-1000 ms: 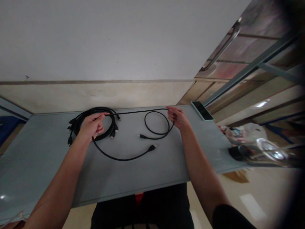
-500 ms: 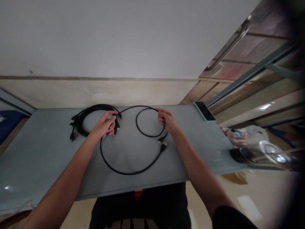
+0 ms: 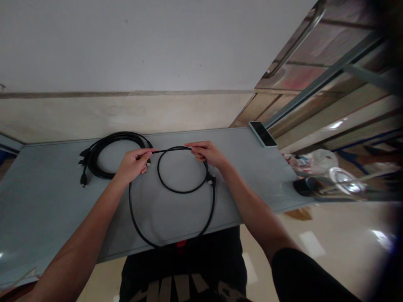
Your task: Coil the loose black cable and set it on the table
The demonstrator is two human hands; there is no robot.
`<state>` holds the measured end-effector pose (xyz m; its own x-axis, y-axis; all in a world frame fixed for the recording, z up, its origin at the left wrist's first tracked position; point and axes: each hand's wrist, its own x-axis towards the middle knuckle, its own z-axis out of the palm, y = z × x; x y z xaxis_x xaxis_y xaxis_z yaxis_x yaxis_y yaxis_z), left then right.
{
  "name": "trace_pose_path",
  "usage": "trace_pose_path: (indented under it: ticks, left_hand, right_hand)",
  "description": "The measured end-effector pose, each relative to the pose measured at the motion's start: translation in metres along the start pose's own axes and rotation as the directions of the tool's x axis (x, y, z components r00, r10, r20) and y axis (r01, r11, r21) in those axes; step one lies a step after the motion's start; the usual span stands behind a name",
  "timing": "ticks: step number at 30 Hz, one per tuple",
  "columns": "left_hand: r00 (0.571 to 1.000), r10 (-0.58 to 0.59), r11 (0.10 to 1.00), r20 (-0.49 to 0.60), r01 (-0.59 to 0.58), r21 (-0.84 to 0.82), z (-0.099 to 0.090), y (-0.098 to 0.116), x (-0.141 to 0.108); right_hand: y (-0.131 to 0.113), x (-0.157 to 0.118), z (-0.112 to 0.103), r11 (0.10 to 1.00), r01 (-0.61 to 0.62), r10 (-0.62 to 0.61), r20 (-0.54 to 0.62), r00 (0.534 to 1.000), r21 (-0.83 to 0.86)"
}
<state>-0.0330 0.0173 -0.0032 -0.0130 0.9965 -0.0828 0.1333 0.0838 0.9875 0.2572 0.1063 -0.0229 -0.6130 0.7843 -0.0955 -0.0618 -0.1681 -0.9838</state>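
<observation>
A thin black cable [image 3: 181,192] runs between my two hands. My left hand [image 3: 134,162] pinches it between thumb and forefinger, and a long free length hangs from there in a wide loop toward the table's front edge. My right hand [image 3: 206,153] grips the same cable where it curves round into one smaller loop. Dark plug ends [image 3: 210,179] lie just below my right hand. Left of my left hand, partly behind it, a thick coil of black cables [image 3: 94,161] rests on the table, with several plugs sticking out.
The grey table [image 3: 63,201] stands against a white wall [image 3: 141,54]. A phone [image 3: 263,134] lies at its back right corner. Near the right edge there is a dark-ended, shiny cylindrical object [image 3: 307,186], blurred. A plastic bag [image 3: 324,160] sits beyond that edge.
My hands have come closer together, the right one moving left with the looped cable. The wide lower loop now hangs nearer to my body. The view has shifted slightly.
</observation>
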Motion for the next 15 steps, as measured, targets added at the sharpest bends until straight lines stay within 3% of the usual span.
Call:
trace_pose_path:
  ticks: [4, 7, 11, 15]
  left_hand:
    - [0.998, -0.028, 0.998, -0.049, 0.026, -0.050, -0.010, 0.002, 0.003]
    - [0.987, -0.047, 0.989, -0.152, 0.025, -0.144, -0.023, 0.009, 0.004]
    - [0.958, -0.022, 0.972, -0.287, -0.047, -0.231, -0.039, 0.018, 0.006]
    - [0.936, -0.007, 0.948, -0.352, -0.106, -0.299, -0.046, 0.020, 0.008]
  right_hand:
    - [-0.005, 0.001, -0.025, 0.999, 0.039, -0.039, -0.063, 0.997, -0.006]
    - [-0.007, 0.000, -0.046, 0.996, 0.094, -0.093, -0.157, 0.983, -0.003]
    - [-0.011, -0.004, -0.072, 0.988, 0.147, -0.155, -0.284, 0.946, -0.052]
    - [-0.011, -0.007, -0.087, 0.982, 0.144, -0.182, -0.405, 0.896, -0.123]
